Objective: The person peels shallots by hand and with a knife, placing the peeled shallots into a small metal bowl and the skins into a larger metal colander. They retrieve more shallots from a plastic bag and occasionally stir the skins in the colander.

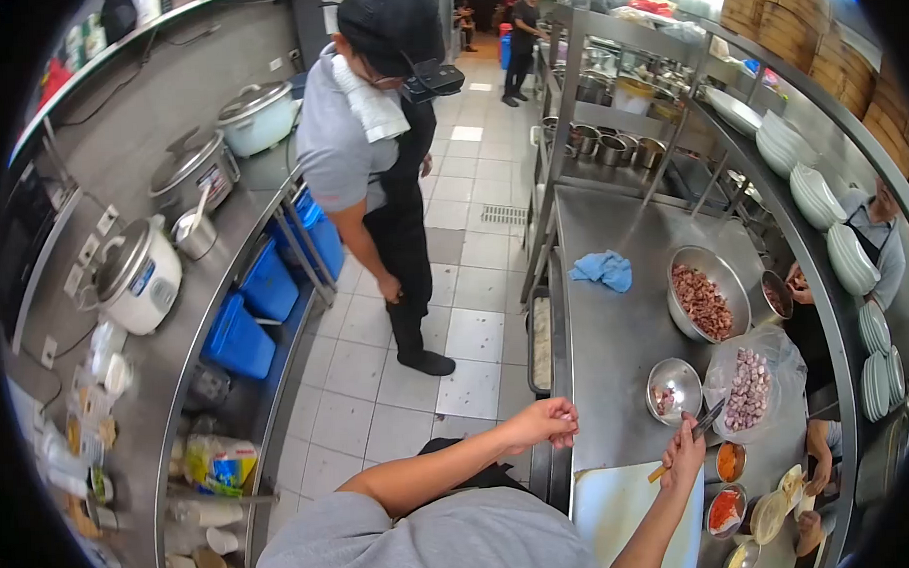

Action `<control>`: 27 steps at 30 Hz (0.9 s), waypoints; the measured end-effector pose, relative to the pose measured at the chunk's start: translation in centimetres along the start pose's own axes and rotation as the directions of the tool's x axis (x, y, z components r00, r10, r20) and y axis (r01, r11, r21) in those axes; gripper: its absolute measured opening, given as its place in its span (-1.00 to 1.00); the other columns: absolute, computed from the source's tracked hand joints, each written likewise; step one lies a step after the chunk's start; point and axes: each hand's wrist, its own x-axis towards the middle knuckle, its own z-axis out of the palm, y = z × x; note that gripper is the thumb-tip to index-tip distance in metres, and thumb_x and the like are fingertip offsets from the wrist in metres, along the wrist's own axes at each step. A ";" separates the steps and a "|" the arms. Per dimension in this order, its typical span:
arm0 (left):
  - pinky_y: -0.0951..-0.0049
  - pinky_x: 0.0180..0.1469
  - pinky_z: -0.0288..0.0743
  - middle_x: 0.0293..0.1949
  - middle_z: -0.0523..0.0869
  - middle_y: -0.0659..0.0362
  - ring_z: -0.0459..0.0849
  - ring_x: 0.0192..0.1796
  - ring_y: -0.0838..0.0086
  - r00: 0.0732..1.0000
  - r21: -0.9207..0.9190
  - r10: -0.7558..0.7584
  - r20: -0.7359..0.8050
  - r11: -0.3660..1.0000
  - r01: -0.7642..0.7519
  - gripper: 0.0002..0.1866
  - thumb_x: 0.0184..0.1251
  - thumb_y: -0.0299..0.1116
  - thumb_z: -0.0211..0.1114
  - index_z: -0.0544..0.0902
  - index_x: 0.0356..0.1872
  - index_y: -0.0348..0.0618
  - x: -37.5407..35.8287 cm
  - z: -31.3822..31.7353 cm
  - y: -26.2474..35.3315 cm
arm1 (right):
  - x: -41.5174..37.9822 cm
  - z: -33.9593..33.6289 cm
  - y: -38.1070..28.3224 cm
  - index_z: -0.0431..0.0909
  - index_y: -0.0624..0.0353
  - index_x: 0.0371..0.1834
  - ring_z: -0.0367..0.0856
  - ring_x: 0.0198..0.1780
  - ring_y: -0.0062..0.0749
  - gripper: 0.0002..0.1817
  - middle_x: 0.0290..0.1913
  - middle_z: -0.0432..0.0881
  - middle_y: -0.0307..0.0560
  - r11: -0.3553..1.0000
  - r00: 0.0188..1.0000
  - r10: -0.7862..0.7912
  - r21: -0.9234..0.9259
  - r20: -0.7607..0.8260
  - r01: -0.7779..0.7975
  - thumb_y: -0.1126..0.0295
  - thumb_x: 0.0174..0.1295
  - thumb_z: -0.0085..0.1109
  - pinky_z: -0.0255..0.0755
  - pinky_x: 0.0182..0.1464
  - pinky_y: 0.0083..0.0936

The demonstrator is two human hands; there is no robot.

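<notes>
My right hand (683, 454) is closed around a knife (710, 416) with a yellowish handle; its dark blade points away toward a clear plastic bag (720, 372) of chopped pinkish-purple pieces. Just beyond that hand is a small steel bowl (673, 391) with a few similar pieces in it. Beneath the right forearm lies a white cutting board (633, 513). My left hand (542, 424) hovers near the counter's left edge, fingers curled together; whether anything small is pinched in them cannot be made out.
A large steel bowl (684, 324) of chopped reddish meat and a blue cloth (602, 271) sit farther along the steel counter (617, 348). Bowls of orange (730, 462) and red food (724, 510) stand right. A co-worker (370, 167) stands in the aisle; another person's hands (816, 472) work across the counter.
</notes>
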 end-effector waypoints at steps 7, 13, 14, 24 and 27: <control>0.54 -0.31 0.58 -0.23 0.68 0.16 0.71 -0.30 0.51 0.993 0.053 0.052 -0.108 0.998 -0.046 -0.81 0.46 -0.36 0.20 0.47 -0.03 -0.19 0.6 7.7 0.0 | -3.8 2.3 1.8 0.48 0.21 0.13 0.16 -0.67 -0.81 -0.62 -0.51 0.38 -0.42 0.971 0.934 0.112 -0.238 0.339 -0.030 0.35 0.28 0.25 0.02 -0.69 -0.72; 0.55 -0.25 0.59 -0.27 0.70 0.21 0.67 -0.30 0.58 1.000 0.316 0.013 -0.002 0.949 -0.012 -0.80 0.45 -0.38 0.20 0.53 0.00 -0.18 0.6 10.4 -4.0 | -7.6 0.3 4.1 0.48 0.24 -0.09 0.16 -0.72 -0.81 -0.81 -0.52 0.45 -0.32 0.957 0.887 0.284 -0.167 0.363 -0.238 0.42 0.31 0.19 0.02 -0.73 -0.75; 0.55 -0.25 0.59 -0.27 0.70 0.21 0.67 -0.30 0.58 1.000 0.300 -0.008 -0.014 0.954 0.012 -0.80 0.45 -0.38 0.20 0.53 0.00 -0.18 0.3 10.8 -4.5 | -8.0 -0.2 4.5 0.47 0.23 -0.12 0.15 -0.73 -0.81 -0.82 -0.53 0.46 -0.31 0.966 0.878 0.255 -0.063 0.406 -0.251 0.42 0.31 0.20 0.03 -0.73 -0.75; 0.50 -0.23 0.55 -0.36 0.69 0.16 0.67 -0.30 0.53 0.984 0.661 0.179 0.013 0.736 -0.142 -0.73 0.28 -0.41 0.38 0.52 -0.09 -0.25 -1.0 10.6 -0.7 | -7.9 1.4 3.3 0.48 0.19 -0.26 0.17 -0.71 -0.81 -0.86 -0.55 0.45 -0.32 0.959 0.881 0.253 0.015 0.399 -0.282 0.41 0.31 0.25 0.08 -0.72 -0.76; 0.52 -0.25 0.55 -0.33 0.69 0.19 0.67 -0.29 0.55 0.989 0.457 0.137 0.058 0.877 -0.149 -0.73 0.29 -0.41 0.39 0.54 -0.10 -0.29 -0.9 8.0 -1.8 | -8.4 2.4 3.8 0.44 0.14 -0.27 0.19 -0.70 -0.79 -0.88 -0.51 0.48 -0.29 0.965 0.883 0.257 -0.057 0.394 -0.256 0.42 0.34 0.20 0.09 -0.73 -0.78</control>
